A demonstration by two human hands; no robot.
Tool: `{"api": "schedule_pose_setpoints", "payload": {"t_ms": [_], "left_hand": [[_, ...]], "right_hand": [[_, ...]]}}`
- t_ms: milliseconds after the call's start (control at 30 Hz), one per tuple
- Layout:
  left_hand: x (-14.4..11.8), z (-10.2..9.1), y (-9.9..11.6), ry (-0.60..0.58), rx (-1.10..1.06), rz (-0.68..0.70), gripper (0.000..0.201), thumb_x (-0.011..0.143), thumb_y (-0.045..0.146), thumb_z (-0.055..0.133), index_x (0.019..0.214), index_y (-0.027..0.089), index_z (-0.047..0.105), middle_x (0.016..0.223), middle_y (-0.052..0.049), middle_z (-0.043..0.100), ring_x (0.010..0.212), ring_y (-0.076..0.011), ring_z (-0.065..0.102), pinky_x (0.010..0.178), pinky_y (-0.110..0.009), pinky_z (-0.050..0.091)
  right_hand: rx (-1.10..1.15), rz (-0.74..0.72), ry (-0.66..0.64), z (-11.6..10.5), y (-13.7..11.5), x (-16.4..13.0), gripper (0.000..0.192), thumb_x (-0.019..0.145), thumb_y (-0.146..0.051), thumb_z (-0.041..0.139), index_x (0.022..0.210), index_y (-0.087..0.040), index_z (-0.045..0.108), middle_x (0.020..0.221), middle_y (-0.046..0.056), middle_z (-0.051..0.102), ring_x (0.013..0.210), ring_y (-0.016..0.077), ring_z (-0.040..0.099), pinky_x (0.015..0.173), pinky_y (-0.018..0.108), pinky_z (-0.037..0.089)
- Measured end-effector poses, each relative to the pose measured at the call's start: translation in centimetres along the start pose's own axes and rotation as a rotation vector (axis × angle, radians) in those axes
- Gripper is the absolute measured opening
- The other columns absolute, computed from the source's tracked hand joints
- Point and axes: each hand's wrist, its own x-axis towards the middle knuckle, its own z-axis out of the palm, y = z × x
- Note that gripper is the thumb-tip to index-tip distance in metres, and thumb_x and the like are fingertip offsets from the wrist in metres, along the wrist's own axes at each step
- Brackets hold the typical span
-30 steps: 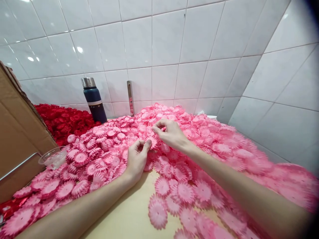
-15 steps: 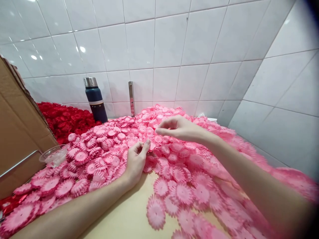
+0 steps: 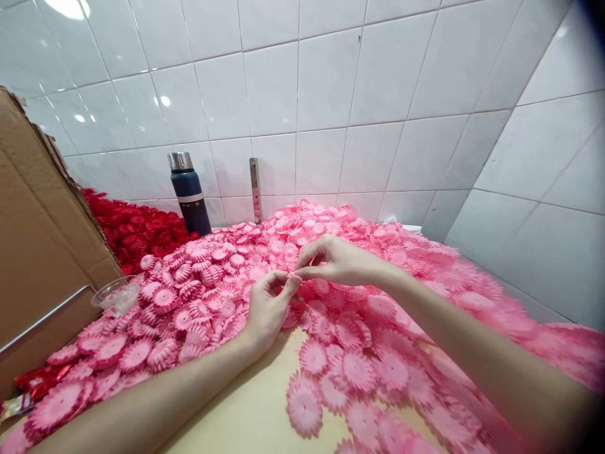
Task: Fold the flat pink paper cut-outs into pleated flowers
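Note:
My left hand [image 3: 270, 306] is closed in a pinch just above the tabletop, thumb against the fingers. Right beside it, the fingertips of my right hand [image 3: 326, 261] meet the left thumb and fingers, also pinched. Whatever sits between the fingertips is too small to make out. Around and below both hands spreads a big heap of pink scalloped fabric discs [image 3: 352, 369], many with a small hole in the middle. One loose pink disc [image 3: 305, 407] lies flat on the pale yellow tabletop [image 3: 236, 403] near the front.
A dark blue bottle [image 3: 190, 198] with a steel cap stands at the back left, beside a red petal heap [image 3: 137, 230]. A cardboard box [image 3: 42, 208] borders the left. A clear plastic dish [image 3: 116, 296] sits near it. White tiled wall [image 3: 321, 82] closes off the back.
My right hand has come down and left until its fingertips meet those of my left hand. The view has shifted slightly, so the bottle and heap appear farther right.

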Motion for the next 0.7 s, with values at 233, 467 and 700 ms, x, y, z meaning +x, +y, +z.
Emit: {"api": "schedule_pose_setpoints", "payload": {"t_ms": [233, 467, 700], "left_hand": [[0.1, 0.1, 0.0, 0.026, -0.010, -0.022, 0.021, 0.066, 0.034, 0.077, 0.068, 0.015, 0.069, 0.064, -0.003, 0.065, 0.058, -0.0143, 0.058, 0.059, -0.027, 0.049], [0.1, 0.0, 0.0, 0.041, -0.016, -0.031, 0.017, 0.065, 0.029, 0.078, 0.069, 0.014, 0.073, 0.066, -0.003, 0.068, 0.061, -0.0134, 0.058, 0.061, -0.025, 0.048], [0.0, -0.2, -0.2, 0.001, -0.028, -0.036, 0.018, 0.069, 0.029, 0.076, 0.081, 0.015, 0.074, 0.076, -0.003, 0.071, 0.065, -0.0124, 0.060, 0.063, -0.023, 0.049]], "right_hand": [[-0.049, -0.037, 0.005, 0.1, 0.1, 0.0, 0.019, 0.083, -0.027, 0.056, 0.075, -0.017, 0.070, 0.070, 0.003, 0.066, 0.060, 0.0134, 0.054, 0.053, 0.025, 0.039], [-0.086, -0.074, -0.009, 0.2, 0.5, 0.1, 0.022, 0.086, -0.025, 0.051, 0.074, -0.016, 0.066, 0.064, 0.001, 0.059, 0.054, 0.0110, 0.047, 0.049, 0.023, 0.034], [-0.076, -0.071, -0.001, 0.1, 1.1, 0.1, 0.023, 0.087, -0.028, 0.050, 0.076, -0.016, 0.066, 0.064, 0.001, 0.057, 0.054, 0.0107, 0.045, 0.049, 0.023, 0.033]]}}
